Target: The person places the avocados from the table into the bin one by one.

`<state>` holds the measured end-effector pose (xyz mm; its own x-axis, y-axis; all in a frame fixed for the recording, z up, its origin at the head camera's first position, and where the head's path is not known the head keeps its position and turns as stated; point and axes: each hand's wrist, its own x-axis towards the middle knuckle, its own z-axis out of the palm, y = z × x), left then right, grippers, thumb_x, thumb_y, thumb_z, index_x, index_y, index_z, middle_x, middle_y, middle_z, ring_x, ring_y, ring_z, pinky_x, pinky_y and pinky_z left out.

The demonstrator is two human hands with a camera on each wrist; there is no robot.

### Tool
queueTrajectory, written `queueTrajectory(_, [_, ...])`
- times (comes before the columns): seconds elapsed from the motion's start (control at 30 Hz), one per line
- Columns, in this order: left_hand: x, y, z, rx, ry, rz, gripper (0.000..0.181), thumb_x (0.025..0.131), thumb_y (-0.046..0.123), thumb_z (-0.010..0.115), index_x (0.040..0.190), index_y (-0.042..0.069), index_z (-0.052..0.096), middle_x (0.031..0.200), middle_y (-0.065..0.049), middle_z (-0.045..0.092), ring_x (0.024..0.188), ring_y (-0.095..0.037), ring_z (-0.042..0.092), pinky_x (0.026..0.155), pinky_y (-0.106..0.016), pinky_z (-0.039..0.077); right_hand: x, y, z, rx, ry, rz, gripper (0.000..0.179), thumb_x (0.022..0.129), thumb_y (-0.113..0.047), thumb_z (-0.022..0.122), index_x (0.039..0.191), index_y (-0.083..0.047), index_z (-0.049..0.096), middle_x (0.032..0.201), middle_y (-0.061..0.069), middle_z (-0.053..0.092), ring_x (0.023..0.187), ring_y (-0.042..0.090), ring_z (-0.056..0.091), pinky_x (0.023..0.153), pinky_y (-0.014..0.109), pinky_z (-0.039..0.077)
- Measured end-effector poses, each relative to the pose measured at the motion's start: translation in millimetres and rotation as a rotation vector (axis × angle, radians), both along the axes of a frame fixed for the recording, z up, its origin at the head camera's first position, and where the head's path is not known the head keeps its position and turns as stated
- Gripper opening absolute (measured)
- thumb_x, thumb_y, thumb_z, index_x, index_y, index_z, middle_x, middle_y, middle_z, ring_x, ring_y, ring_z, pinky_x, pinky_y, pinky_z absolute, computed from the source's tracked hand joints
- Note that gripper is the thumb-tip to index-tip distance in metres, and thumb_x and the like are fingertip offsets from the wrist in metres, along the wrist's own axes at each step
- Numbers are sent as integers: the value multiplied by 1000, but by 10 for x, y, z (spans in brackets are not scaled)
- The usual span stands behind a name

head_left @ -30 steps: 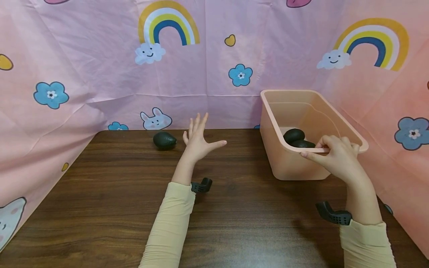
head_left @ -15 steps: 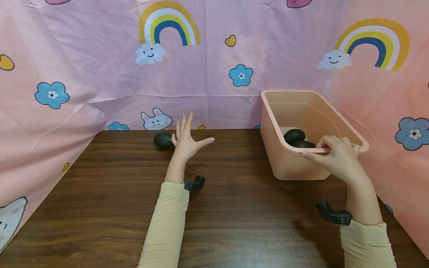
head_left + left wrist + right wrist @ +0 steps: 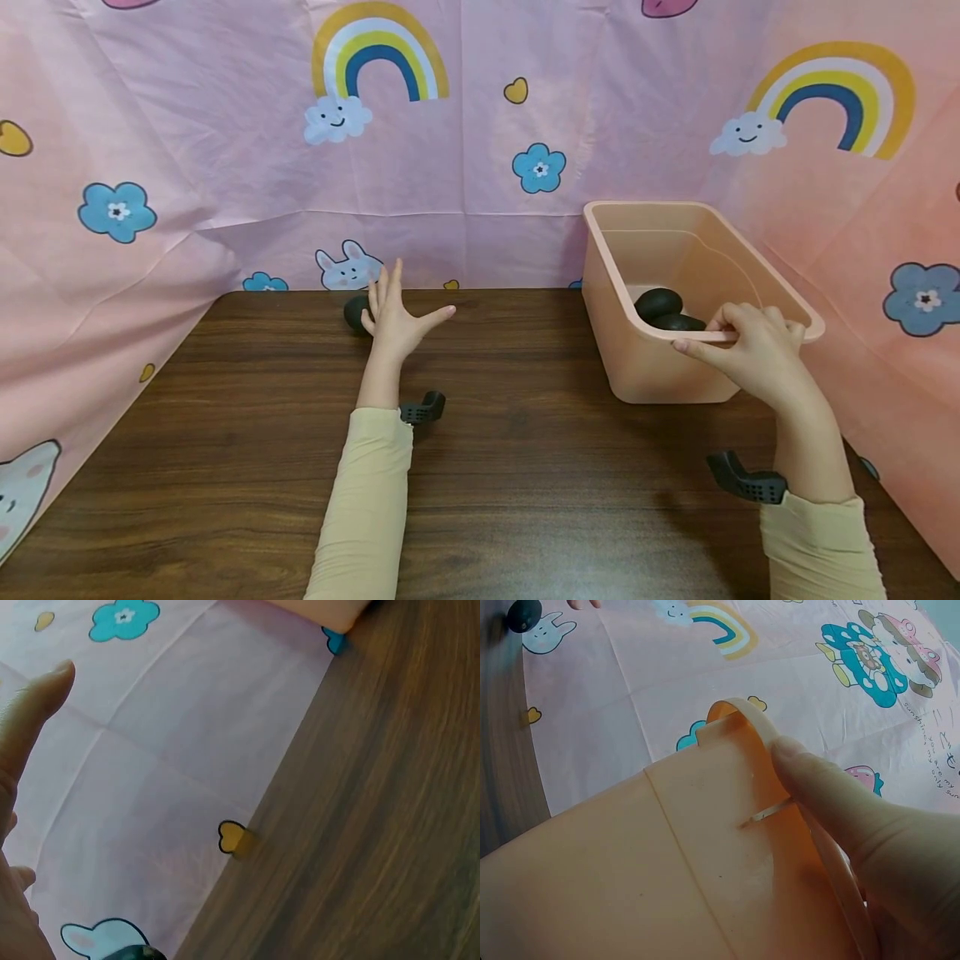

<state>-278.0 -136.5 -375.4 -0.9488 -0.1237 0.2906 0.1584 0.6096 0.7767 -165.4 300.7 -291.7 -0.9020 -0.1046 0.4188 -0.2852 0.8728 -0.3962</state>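
My left hand (image 3: pixel 392 323) hovers over the back left of the table, fingers and thumb spread wide. Partly hidden behind it is a dark green avocado (image 3: pixel 356 315), which overlaps the little finger side in the head view. Only the avocado's dark top (image 3: pixel 136 952) shows at the bottom of the left wrist view. On the right, my right hand (image 3: pixel 765 354) grips the near rim of a peach plastic bin (image 3: pixel 660 375), thumb outside and fingers inside. Two more avocados (image 3: pixel 658 303) lie together in the bin, low behind its near wall.
A brown wood-grain table (image 3: pixel 525 467) carries everything. Behind it hangs a pink patterned cloth (image 3: pixel 480 167), close along the table's back edge, and it continues down both sides. Each wrist wears a black camera strap (image 3: pixel 746 479).
My left hand has moved left, from right of the avocado to partly in front of it, with fingers still spread. The right hand and the bin have stayed put.
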Motion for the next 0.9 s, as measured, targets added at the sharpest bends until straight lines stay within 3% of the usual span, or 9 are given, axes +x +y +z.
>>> queueTrajectory(0.2, [-23, -50, -74, 26, -1, 46, 111, 71, 61, 76, 153, 39, 3, 159, 5, -7, 141, -17, -18, 105, -61, -9, -1, 1, 13, -4, -11, 0, 40, 77, -42, 79, 71, -9, 57, 65, 4, 47, 74, 29, 34, 76, 59, 11])
queueTrajectory(0.63, [-71, -96, -253, 75, 67, 177, 113, 69, 57, 79, 154, 37, 8, 159, 5, -5, 142, -17, -16, 105, -62, -7, -1, -11, 23, 1, 1, 0, 40, 76, -43, 80, 70, -10, 56, 64, 4, 47, 73, 29, 35, 76, 59, 13])
queueTrajectory(0.9, [-94, -160, -343, 108, 51, 233, 111, 70, 55, 80, 153, 39, 8, 159, 5, -3, 143, -18, -15, 105, -62, -5, 5, -18, 23, -3, 9, 1, 39, 76, -41, 80, 69, -11, 56, 64, 3, 47, 74, 29, 36, 76, 60, 13])
